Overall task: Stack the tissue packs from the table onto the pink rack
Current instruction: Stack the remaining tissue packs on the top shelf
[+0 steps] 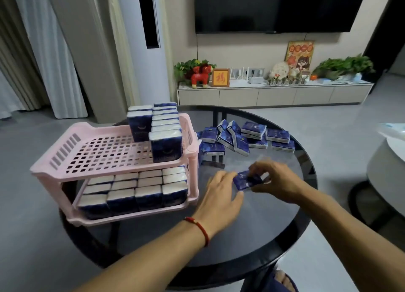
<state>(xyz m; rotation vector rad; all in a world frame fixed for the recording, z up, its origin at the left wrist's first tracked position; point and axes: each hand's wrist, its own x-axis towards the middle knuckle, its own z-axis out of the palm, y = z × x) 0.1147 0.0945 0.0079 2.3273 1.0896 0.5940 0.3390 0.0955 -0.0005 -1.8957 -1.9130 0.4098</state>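
Observation:
A pink two-tier rack (54,164) stands on the left of the round glass table (274,221). Its lower tier is packed with upright blue tissue packs (135,195). On the upper tier, several packs (165,146) stand in rows at the right end. A loose pile of blue packs (243,136) lies on the far side of the table. Both hands hold one blue pack (246,180) just above the glass, right of the rack: my right hand (274,180) grips its right end, my left hand (221,195) touches its left end.
The left part of the rack's upper tier (98,151) is bare. A white round seat or table (390,160) stands at the right edge. Behind are a TV cabinet (274,94) with ornaments and plants, and a tall white air conditioner (149,50).

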